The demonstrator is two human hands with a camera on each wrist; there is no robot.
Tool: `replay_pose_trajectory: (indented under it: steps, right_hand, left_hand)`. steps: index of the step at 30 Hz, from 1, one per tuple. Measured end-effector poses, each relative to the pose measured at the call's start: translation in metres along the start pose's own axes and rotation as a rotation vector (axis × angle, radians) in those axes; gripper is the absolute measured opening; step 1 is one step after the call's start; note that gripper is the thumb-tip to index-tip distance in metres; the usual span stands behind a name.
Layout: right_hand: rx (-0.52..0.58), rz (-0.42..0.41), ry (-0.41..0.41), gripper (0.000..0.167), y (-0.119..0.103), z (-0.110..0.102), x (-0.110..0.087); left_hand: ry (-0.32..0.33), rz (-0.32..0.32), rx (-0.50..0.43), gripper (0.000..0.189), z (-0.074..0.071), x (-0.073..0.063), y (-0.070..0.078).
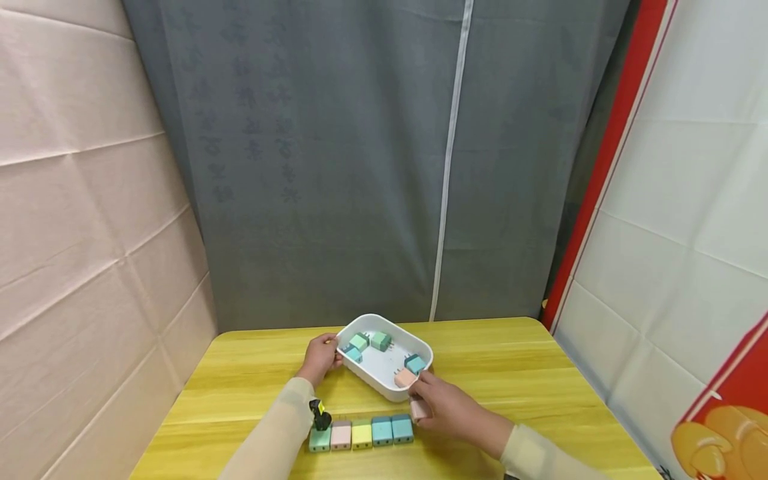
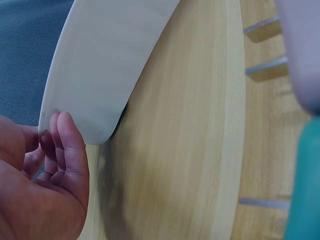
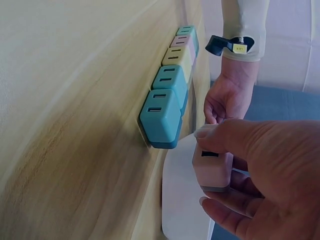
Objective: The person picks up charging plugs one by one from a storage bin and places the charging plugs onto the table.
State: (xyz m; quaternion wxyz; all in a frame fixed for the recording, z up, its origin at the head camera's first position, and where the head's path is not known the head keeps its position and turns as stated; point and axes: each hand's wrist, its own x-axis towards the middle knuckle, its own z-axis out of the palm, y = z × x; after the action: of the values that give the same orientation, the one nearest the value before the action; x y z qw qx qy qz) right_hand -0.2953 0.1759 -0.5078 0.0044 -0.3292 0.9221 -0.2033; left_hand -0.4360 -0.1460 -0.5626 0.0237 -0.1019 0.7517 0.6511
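My left hand [image 1: 321, 360] pinches the left rim of a white plastic tray [image 1: 379, 367]; the left wrist view shows its thumb and fingers on either side of the tray wall [image 2: 107, 55]. My right hand [image 1: 447, 407] grips a pink USB charger [image 3: 212, 167] between thumb and fingers, just off the tray's near right corner. Inside the tray lie several chargers: green ones [image 1: 381, 341], blue ones [image 1: 415, 363] and a peach one [image 1: 405, 378]. Nearer to me, a row holds a green charger [image 1: 320, 439], a pink one [image 1: 341, 435], a yellow one [image 1: 362, 435] and two blue ones [image 1: 402, 429].
Everything stands on a yellow wood-grain table [image 1: 480, 353]. A grey curtain [image 1: 336, 167] hangs behind its far edge, with pale cloth walls at left [image 1: 90, 233] and right [image 1: 690, 200]. The row's prongs point toward the tray.
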Motion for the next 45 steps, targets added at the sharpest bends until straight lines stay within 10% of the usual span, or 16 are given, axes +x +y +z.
replay_pose_trajectory:
  steps: [45]
  right_hand:
    - [0.020,0.127,-0.112,0.045,0.014,0.037,0.000]
  left_hand:
    - [-0.007,-0.016,0.002,0.041,-0.001,0.004,-0.002]
